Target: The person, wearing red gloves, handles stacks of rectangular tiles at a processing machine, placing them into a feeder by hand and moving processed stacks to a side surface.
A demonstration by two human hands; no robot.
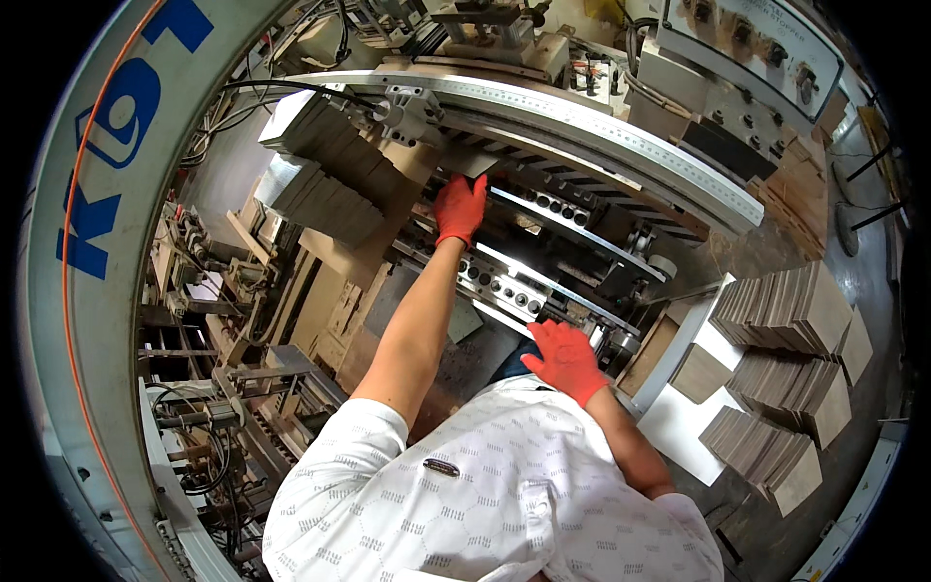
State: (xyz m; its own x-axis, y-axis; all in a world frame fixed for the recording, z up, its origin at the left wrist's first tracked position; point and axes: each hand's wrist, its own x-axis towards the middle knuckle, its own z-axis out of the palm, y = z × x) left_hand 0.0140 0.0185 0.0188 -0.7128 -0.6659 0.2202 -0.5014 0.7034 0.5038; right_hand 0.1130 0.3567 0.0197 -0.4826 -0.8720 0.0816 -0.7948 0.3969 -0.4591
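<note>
Red-gloved left hand [460, 208] grips a flat grey card blank [471, 160] far up under the ruled rail [621, 136], so keep it square w/ the feed rollers [504, 288]; right hand [566, 361] near, fingers spread, bracing on the frame.

Your gloves [460, 208] are red-orange, your shirt [504, 495] white with small grey dashes, the stacks [781, 310] grey-brown, the rail [621, 131] silver.

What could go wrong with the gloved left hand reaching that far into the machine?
The left hand is stretched deep among the metal bars and rollers, so the loose glove might catch there. The tilted stacks of flat grey sheets beside that arm look nudgeable. The right hand leans on the machine edge, suggesting an overreaching posture.
</note>
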